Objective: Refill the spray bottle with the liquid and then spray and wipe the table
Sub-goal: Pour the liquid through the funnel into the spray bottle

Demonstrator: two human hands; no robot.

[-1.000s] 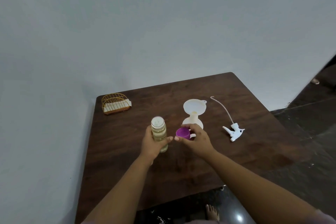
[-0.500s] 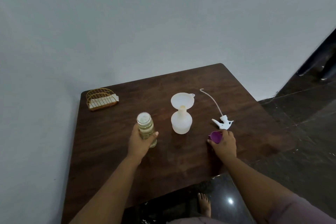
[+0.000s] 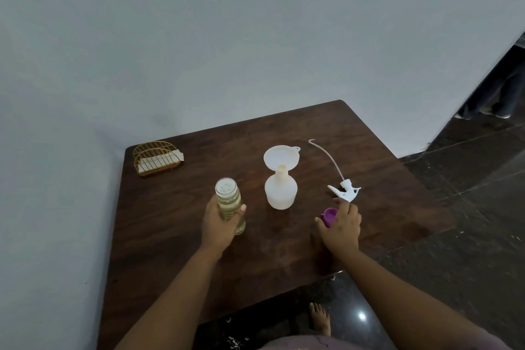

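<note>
Head view, 1 camera, forward and down.

Table (image 3: 176, 236): dark brown wood, set against a pale grey wall (image 3: 199, 37); dark polished floor (image 3: 468, 221) to the right and below.

Spray bottle (image 3: 280, 193): translucent white, rounded body, upright near the table's middle, neck uncapped. White funnel (image 3: 281, 158) seated in the neck, bowl tilted slightly toward the viewer.

Spray head (image 3: 345, 190): white trigger unit lying on the table to the right of the spray bottle, apart from it; thin dip tube runs from it toward the far edge and ends in a small hook.

Refill bottle (image 3: 228, 202): clear, holding pale yellow liquid, upright, to the left of the spray bottle and near it; mouth uncapped, showing a pale perforated insert.

Left hand (image 3: 220, 224): fingers and thumb wrapped round the lower body of the refill bottle, gripping it; bottle base at the table surface.

Purple cap (image 3: 329, 214): small, open side up, at the table surface just in front of the spray head.

Right hand (image 3: 342, 229): fingers curled about the purple cap, holding it from the near side; one fingertip reaches close to the spray head.

Wire holder (image 3: 156, 158): gold-coloured, arched, at the far left corner, with white folded material inside.

Bare foot (image 3: 321, 318): on the floor below the near table edge.
</note>
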